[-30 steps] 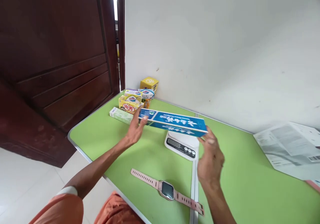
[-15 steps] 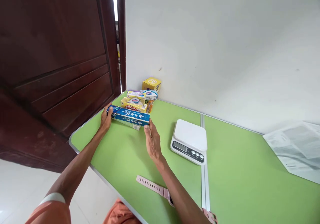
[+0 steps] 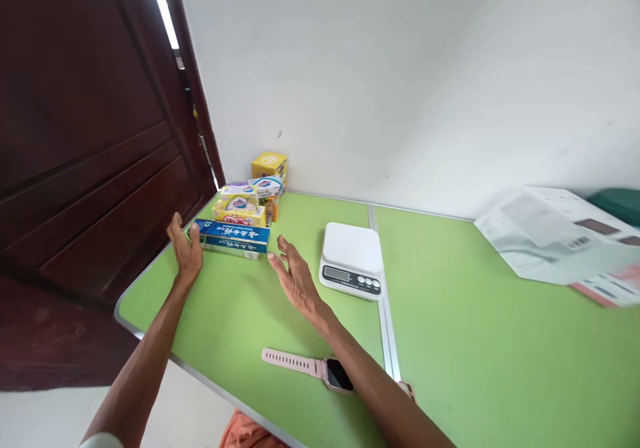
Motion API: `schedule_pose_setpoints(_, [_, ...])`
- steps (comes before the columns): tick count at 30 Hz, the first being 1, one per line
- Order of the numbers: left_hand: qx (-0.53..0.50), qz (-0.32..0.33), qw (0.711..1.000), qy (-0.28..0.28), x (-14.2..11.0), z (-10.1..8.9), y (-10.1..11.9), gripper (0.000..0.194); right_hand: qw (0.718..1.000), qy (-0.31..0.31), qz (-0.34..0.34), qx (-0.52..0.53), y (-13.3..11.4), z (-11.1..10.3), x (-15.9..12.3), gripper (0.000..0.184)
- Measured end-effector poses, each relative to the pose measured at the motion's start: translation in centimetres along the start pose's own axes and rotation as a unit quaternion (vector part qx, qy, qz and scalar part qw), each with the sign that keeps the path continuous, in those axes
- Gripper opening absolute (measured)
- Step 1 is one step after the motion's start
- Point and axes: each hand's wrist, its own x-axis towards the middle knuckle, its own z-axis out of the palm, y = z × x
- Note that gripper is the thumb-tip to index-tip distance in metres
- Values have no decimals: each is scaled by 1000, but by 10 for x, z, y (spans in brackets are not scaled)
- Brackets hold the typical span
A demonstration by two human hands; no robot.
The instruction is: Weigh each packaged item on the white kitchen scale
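Observation:
A blue toothpaste box (image 3: pixel 233 231) lies on top of another, paler box (image 3: pixel 227 251) at the left of the green table. My left hand (image 3: pixel 186 248) is open at the box's left end, thumb close to its corner; whether it touches, I cannot tell. Beyond the right end, my right hand (image 3: pixel 299 275) hangs open with fingers spread, a small gap from the box. Behind the toothpaste lies a pile of yellow and white boxes (image 3: pixel 240 205). A taller yellow box (image 3: pixel 270 165) stands at the back against the wall.
A white digital scale (image 3: pixel 351 255) sits right of my right hand. The pink-strapped smartwatch (image 3: pixel 339 373) lies partly under my right forearm. White plastic bags (image 3: pixel 545 235) lie at the far right. A dark wooden door (image 3: pixel 90 168) stands beside the table's left edge.
Both hands have let go of the blue toothpaste box, which now rests on the paler box. My fingers have spread away from its ends. The view has turned to the right.

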Motion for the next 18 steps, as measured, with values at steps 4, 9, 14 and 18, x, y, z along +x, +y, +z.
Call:
schedule_pose_setpoints(4, [-21,117,990,-76,-39,23,58,86,999,-6,-35,-10,-3,-32,-17,87])
schedule_pose_setpoints(9, [-123,158,925,-324,-105,93,131,71,992,74,-92,-45,-11,-90,-48,71])
schedule_pose_setpoints(14, [-201,189,845,-458,-162,171,210,63,959,234,-104,-120,-8,-183,-83,58])
schedule_pose_setpoints(18, [-224,189,763,-576,-212,232,265,69,884,417,-73,-198,21,-279,-121,56])
